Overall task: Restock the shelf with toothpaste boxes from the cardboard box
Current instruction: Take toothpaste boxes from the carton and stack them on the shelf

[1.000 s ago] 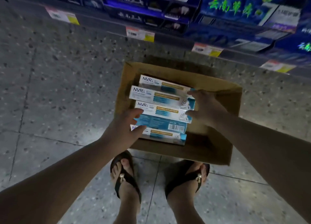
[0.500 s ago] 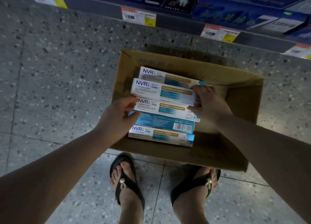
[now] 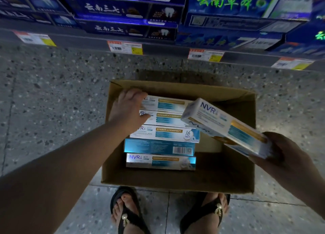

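An open cardboard box [image 3: 237, 174] stands on the floor in front of my feet. Several white-and-teal NVR toothpaste boxes [image 3: 163, 134] lie stacked in a row along its left half. My right hand [image 3: 283, 156] grips one end of a lifted NVR toothpaste box [image 3: 223, 126], which hangs tilted above the carton's right side. My left hand [image 3: 128, 108] reaches into the far left of the carton, fingers spread over the left ends of the two farthest boxes. I cannot tell if it grips one.
A low shelf [image 3: 167, 48] runs across the top, lined with price tags [image 3: 124, 48] and packed with dark blue toothpaste cartons [image 3: 126, 13]. Speckled floor tiles surround the box. My sandalled feet [image 3: 126, 214] stand just behind its near wall.
My right hand has lifted one toothpaste box out of the row and drawn it up and right. My left hand has moved forward onto the far boxes. The view has tilted up toward the shelf.
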A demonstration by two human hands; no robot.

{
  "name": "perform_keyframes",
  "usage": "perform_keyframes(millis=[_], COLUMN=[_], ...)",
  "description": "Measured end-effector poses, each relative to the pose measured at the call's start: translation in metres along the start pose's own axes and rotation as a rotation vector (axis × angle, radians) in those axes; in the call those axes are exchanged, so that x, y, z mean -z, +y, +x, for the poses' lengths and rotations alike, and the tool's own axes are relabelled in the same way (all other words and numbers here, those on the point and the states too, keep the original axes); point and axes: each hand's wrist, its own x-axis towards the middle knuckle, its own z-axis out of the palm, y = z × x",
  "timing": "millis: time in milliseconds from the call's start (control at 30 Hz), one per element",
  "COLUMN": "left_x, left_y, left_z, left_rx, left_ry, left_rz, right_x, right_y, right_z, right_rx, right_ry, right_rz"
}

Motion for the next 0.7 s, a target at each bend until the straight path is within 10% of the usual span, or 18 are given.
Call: perform_keyframes(millis=[367,700], left_x=[-0.025,0.014], left_y=[-0.008,-0.009], left_z=[0.032,0.004], left_rx=[-0.118,-0.13], left_ry=[-0.044,-0.039], left_rz=[0.29,-0.083], right_x=[-0.029,-0.012], right_y=[0.003,-0.016], right_z=[0.011,0.018], right_rx=[-0.04,-0.062], right_ry=[0.018,0.107], right_rz=[0.055,0.088])
